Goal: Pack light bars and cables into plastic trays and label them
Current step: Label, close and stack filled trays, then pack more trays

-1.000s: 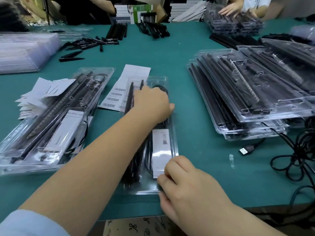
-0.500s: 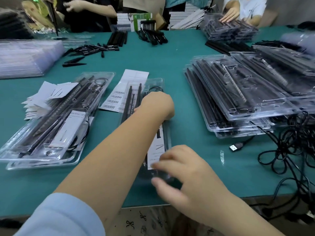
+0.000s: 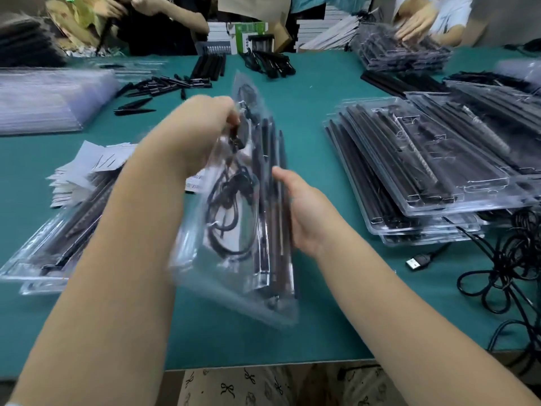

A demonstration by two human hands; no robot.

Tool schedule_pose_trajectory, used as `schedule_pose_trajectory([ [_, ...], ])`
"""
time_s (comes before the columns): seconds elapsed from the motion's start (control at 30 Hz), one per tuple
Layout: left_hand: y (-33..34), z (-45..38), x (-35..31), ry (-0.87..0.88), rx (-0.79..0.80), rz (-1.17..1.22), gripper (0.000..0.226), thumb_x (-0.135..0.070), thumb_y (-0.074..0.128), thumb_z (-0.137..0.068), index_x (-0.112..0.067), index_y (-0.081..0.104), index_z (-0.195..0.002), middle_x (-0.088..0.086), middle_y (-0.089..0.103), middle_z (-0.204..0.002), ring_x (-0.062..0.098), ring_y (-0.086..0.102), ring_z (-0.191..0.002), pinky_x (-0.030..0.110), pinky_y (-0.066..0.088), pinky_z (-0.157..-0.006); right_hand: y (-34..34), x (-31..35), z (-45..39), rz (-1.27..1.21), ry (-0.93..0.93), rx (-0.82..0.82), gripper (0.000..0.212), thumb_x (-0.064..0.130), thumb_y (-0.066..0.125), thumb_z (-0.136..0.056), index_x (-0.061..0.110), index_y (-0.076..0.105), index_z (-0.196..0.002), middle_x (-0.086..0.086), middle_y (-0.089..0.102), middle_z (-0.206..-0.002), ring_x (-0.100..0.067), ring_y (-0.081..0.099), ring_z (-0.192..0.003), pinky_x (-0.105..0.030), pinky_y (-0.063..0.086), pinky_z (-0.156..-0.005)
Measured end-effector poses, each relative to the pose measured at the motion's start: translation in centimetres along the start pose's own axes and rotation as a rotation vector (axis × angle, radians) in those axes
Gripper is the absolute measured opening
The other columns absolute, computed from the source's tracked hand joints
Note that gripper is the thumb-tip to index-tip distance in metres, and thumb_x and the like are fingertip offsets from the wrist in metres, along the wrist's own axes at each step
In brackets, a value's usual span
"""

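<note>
The packed tray (image 3: 234,218) was held clear of the table (image 3: 307,118), tilted on edge between the hands, its long axis running away from the person. The left hand (image 3: 199,133) gripped its far upper edge and the right hand (image 3: 304,212) clasped the near right side along the light bars (image 3: 272,183). Motion blur left any label writing unreadable.

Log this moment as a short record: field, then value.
held item: tray with light bars and cable, lifted off the table, tilted
left hand: grips tray's far end
right hand: grips tray's right edge
left of it: packed trays, labels
right of it: tray stack, loose cables
</note>
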State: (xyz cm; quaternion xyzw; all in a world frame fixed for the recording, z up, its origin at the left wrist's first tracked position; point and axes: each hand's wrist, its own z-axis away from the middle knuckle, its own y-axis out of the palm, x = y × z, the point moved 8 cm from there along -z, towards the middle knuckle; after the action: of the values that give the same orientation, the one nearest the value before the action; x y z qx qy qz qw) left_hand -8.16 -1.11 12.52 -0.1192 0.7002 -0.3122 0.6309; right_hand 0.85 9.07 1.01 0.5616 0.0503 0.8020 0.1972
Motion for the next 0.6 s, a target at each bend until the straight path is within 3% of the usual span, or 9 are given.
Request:
schedule_pose_trajectory([
  [0.07, 1.4, 0.6, 2.1, -0.055, 0.042, 0.388, 0.017, -0.007, 0.038, -0.094, -0.001, 0.052, -0.086, 0.024, 0.063, -0.111, 0.036, 0.067, -0.090, 0.044, 0.059, -0.068, -1.5, 0.7, -0.4, 0.081, -0.034, -0.110, 0.039, 0.049, 0.065, -0.081, 0.012, 0.070, -0.092, -0.007, 0.073, -0.087, -0.020, 0.070, -0.073, -0.031, 0.058, -0.068],
  [0.13, 3.8, 1.0, 4.5, -0.137, 0.081, 0.700, 0.017, -0.005, 0.033, -0.094, -0.003, 0.047, -0.084, 0.028, 0.064, -0.109, 0.035, 0.070, -0.084, 0.046, 0.058, -0.066, -3.9, 1.5, -0.9, 0.285, -0.086, -0.266, 0.071, 0.053, 0.070, -0.075, 0.007, 0.055, -0.127, -0.012, 0.059, -0.127, -0.026, 0.060, -0.110, -0.032, 0.046, -0.094],
  [0.2, 6.4, 0.9, 6.6, -0.220, 0.122, 0.881, 0.018, -0.003, 0.032, -0.096, 0.000, 0.049, -0.091, 0.026, 0.063, -0.107, 0.031, 0.071, -0.076, 0.040, 0.060, -0.062, -5.6, 2.5, -1.1, 0.563, -0.170, -0.386, 0.085, 0.051, 0.070, -0.077, 0.008, 0.035, -0.142, -0.008, 0.041, -0.145, -0.023, 0.043, -0.128, -0.022, 0.031, -0.094],
  [0.3, 8.7, 0.2, 9.0, -0.323, 0.109, 0.944, 0.017, 0.001, 0.040, -0.096, 0.009, 0.054, -0.097, 0.023, 0.061, -0.096, 0.025, 0.070, -0.066, 0.035, 0.060, -0.060, -6.5, 2.8, -1.3, 0.881, -0.226, -0.463, 0.072, 0.051, 0.061, -0.084, 0.005, 0.039, -0.135, -0.012, 0.043, -0.138, -0.027, 0.045, -0.120, -0.027, 0.031, -0.080],
  [0.4, 9.3, 0.0, 10.1, -0.365, 0.044, 0.985, 0.017, 0.006, 0.039, -0.093, 0.012, 0.054, -0.100, 0.021, 0.058, -0.089, 0.024, 0.068, -0.066, 0.032, 0.059, -0.053, -5.8, 2.6, -1.2, 1.186, -0.246, -0.528, 0.059, 0.052, 0.049, -0.091, 0.003, 0.043, -0.123, -0.017, 0.047, -0.125, -0.031, 0.046, -0.110, -0.036, 0.037, -0.085],
  [0.47, 9.3, 0.1, 10.7, -0.385, -0.024, 0.882, 0.019, 0.006, 0.037, -0.094, 0.006, 0.056, -0.094, 0.017, 0.057, -0.081, 0.024, 0.061, -0.067, 0.028, 0.055, -0.047, -5.2, 2.4, -0.9, 1.362, -0.250, -0.564, 0.054, 0.049, 0.042, -0.094, 0.002, 0.042, -0.121, -0.017, 0.045, -0.126, -0.032, 0.042, -0.115, -0.039, 0.035, -0.093],
  [0.53, 7.8, -0.3, 11.0, -0.256, -0.141, 0.421, 0.024, 0.003, 0.045, -0.089, -0.009, 0.054, -0.070, 0.009, 0.048, -0.065, 0.023, 0.046, -0.060, 0.026, 0.040, -0.046, -4.7, 2.7, -0.6, 1.543, -0.292, -0.603, 0.050, 0.044, 0.039, -0.096, 0.005, 0.041, -0.125, -0.015, 0.039, -0.136, -0.032, 0.034, -0.125, -0.042, 0.031, -0.099],
  [0.6, 6.7, 0.0, 9.4, -0.052, -0.208, -0.082, 0.026, -0.006, 0.050, -0.083, -0.010, 0.046, -0.058, 0.008, 0.039, -0.058, 0.022, 0.033, -0.058, 0.027, 0.026, -0.049, -3.6, 3.0, -0.7, 1.671, -0.401, -0.556, 0.047, 0.031, 0.041, -0.095, 0.010, 0.034, -0.137, -0.013, 0.027, -0.148, -0.033, 0.020, -0.135, -0.043, 0.024, -0.106],
])
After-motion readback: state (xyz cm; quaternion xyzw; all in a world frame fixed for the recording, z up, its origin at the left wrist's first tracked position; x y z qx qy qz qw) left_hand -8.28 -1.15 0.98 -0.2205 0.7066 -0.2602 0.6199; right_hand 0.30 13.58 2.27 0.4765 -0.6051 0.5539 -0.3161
